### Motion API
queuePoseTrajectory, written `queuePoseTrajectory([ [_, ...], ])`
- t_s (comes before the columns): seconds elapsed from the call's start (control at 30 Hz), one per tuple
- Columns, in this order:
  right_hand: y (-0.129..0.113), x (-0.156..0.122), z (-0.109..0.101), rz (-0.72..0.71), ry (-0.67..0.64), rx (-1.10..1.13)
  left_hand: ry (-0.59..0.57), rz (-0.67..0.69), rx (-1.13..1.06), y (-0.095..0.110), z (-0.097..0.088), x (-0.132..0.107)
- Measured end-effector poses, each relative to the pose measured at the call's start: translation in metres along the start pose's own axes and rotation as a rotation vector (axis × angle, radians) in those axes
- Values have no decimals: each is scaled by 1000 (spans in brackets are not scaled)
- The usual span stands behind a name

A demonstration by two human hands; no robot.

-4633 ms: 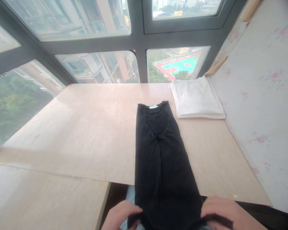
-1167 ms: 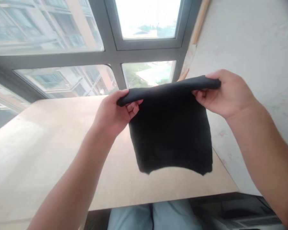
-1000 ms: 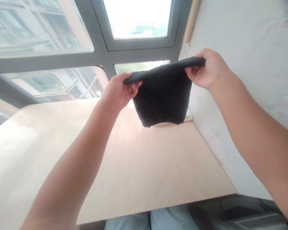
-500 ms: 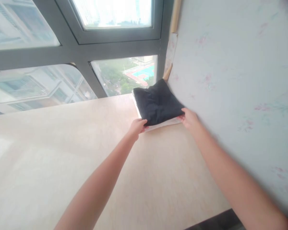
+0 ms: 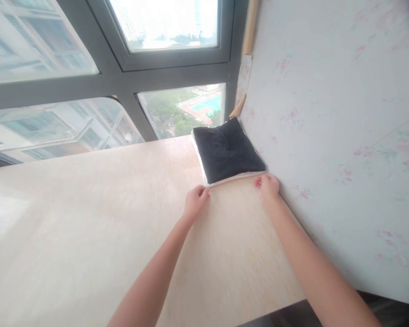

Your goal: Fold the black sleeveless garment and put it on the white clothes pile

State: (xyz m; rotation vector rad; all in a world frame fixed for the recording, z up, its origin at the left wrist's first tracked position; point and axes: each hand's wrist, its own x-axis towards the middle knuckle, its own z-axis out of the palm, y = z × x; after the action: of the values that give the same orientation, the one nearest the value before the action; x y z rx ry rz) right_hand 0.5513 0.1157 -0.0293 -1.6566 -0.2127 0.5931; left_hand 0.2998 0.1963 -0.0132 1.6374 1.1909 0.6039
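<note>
A folded black cloth [image 5: 228,150] lies flat on a folded white cloth [image 5: 200,165], whose edge shows along the left and front sides. The stack rests in the corner between window and wall. My left hand [image 5: 195,202] is just in front of the stack's near left corner, fingers curled in with nothing visible in them. By the near right corner, close to the wall, my right hand [image 5: 268,185] has its fingers curled and holds nothing I can see. Whether either hand still brushes the white edge is hard to tell.
Under the stack is a pale, marbled window sill [image 5: 122,218]. A grey window frame [image 5: 122,77] runs along the back. On the right rises a wall with flowered paper [image 5: 327,113], its paper peeling [image 5: 238,106] near the frame. The sill's front edge borders a dark area [image 5: 282,315].
Both hands have let go of the cloths' front corners and drawn back slightly toward me. The black cloth now lies flatter and smoother on the white one.
</note>
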Motion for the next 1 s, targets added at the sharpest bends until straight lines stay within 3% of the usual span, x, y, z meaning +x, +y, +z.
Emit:
queuePoseTrajectory([
  [0.07,16,-30,-6,-212,-69,-248,30,49,63,-10,-6,-26],
  [0.13,32,-66,-10,-456,-257,-551,57,68,108,-19,-12,-54],
  [0.2,47,-102,-10,-611,-434,-722,86,62,134,-26,-17,-83],
  [0.37,70,-183,-4,-849,-600,-823,171,66,174,-44,-17,-148],
  [0.47,77,-215,-1,-933,-709,-836,151,120,246,-50,-13,-176],
  [0.63,81,-232,-1,-984,-782,-824,108,192,308,-52,-11,-194],
  [1.0,82,-230,-2,-989,-757,-797,111,238,346,-55,-11,-194],
])
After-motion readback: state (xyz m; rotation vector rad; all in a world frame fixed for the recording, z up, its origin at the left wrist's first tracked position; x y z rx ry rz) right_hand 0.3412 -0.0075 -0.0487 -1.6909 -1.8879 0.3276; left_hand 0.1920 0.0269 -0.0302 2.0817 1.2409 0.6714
